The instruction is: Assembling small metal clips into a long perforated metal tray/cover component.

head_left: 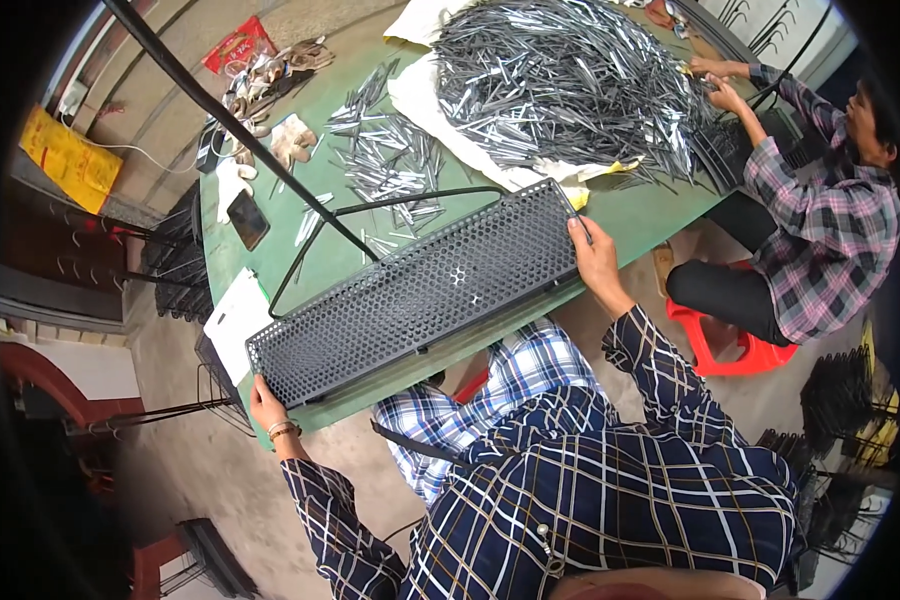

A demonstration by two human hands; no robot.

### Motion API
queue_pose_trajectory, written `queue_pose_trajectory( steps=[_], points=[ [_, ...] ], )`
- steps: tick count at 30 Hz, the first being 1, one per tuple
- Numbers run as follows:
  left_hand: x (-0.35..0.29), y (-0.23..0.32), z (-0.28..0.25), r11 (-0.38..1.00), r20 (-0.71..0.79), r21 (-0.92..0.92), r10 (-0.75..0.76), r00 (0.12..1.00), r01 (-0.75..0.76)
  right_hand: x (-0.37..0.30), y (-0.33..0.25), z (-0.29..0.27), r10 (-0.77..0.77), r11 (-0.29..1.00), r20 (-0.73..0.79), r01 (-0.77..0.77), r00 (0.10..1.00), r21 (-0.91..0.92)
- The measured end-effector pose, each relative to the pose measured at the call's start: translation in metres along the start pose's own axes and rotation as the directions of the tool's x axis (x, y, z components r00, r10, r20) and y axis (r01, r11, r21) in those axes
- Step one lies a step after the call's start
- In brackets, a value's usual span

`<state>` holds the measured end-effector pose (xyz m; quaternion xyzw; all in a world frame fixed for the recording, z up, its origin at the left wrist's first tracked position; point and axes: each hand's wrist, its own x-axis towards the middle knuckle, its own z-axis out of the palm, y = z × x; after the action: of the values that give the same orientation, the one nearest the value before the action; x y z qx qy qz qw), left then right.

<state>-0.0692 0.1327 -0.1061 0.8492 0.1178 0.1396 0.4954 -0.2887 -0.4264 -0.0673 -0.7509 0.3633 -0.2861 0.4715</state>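
Note:
A long black perforated metal rack lies slanted across the near side of the green table, its right end farther from me. My left hand grips its near left corner, the thumb on the edge. My right hand is closed round the right end, thumb on top and the other fingers partly hidden beneath. A thin black wire frame sticks out from the rack's far edge. Two small star-shaped bright spots show among the holes near the middle.
A large heap of dark metal strips lies on white sacking, with a smaller loose pile beside it. A phone and gloves rest at the left. A black pole crosses the view. A co-worker sits on a red stool.

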Motion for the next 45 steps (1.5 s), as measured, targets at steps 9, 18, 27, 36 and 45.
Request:
queue_pose_trajectory(
  steps=[9,18,27,36,45],
  points=[
    [-0.011,0.007,-0.008,1.000,0.026,-0.016,0.002,1.000,-0.002,0.053,-0.023,-0.016,-0.297,0.883,0.218,0.354,0.930,-0.307],
    [-0.008,0.005,-0.006,0.997,0.077,-0.071,-0.021,0.997,0.026,0.155,-0.047,0.042,-0.423,0.554,0.414,0.591,0.806,-0.586],
    [-0.012,0.015,0.001,0.992,0.021,-0.121,0.037,0.999,-0.034,0.180,-0.055,0.060,-0.256,0.380,0.589,0.640,0.766,-0.667],
    [-0.017,0.019,-0.004,0.994,0.058,-0.106,0.001,0.998,0.005,0.180,-0.064,0.058,-0.261,0.298,0.676,0.724,0.689,-0.622],
    [-0.013,0.011,-0.004,0.989,0.079,-0.149,-0.007,0.997,0.019,0.185,-0.070,0.065,-0.291,0.309,0.692,0.749,0.661,-0.586]
  ],
)
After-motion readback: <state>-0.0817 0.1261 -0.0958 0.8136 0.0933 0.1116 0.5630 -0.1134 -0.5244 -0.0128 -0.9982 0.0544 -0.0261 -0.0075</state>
